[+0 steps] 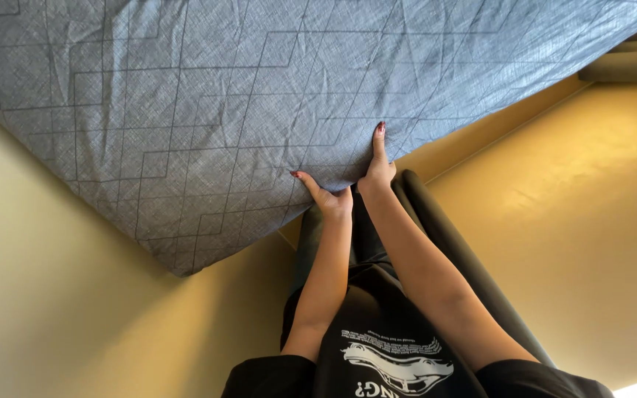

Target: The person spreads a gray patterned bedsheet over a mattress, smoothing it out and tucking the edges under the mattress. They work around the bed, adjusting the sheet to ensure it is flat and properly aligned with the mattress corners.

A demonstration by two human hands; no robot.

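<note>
A grey bed cover [186, 96] with a thin geometric line pattern fills the upper half of the head view, one corner pointing down at the lower left. Both hands meet at its near edge. My left hand [327, 197] has its thumb spread out flat on the fabric and its fingers tucked under the edge. Just to its right, my right hand [377, 171] holds the same edge, one digit stretched up over the cover and the rest hidden beneath. The nails on both hands are dark red.
A yellowish floor [576, 221] lies to the right and left of my legs, which are in dark trousers [444, 236]. My black shirt with a white print [392, 361] fills the bottom. Beige ridged shapes [635, 59] sit at the top right.
</note>
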